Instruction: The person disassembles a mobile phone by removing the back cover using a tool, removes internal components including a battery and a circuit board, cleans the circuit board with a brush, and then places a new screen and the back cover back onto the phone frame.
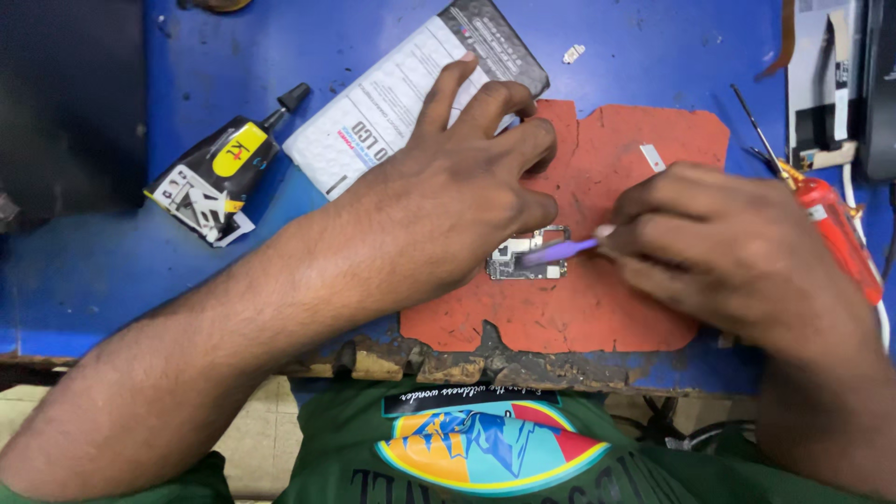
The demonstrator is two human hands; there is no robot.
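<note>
The left hand is pressing, fingers spread, on the small circuit board at the red mat centre; the right hand, at three o'clock, is pinching a purple tool, apparently a brush. Light, short strokes advised

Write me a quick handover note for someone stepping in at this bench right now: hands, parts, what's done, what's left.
Left hand presses down beside the small circuit board, steadying it on the worn red mat.
Right hand holds a purple tool, its tip on the board.
Glue tube and white package lie up left; red screwdriver at right.
Done: board out on the mat. Left: work on the board, apparently unfinished.
</note>
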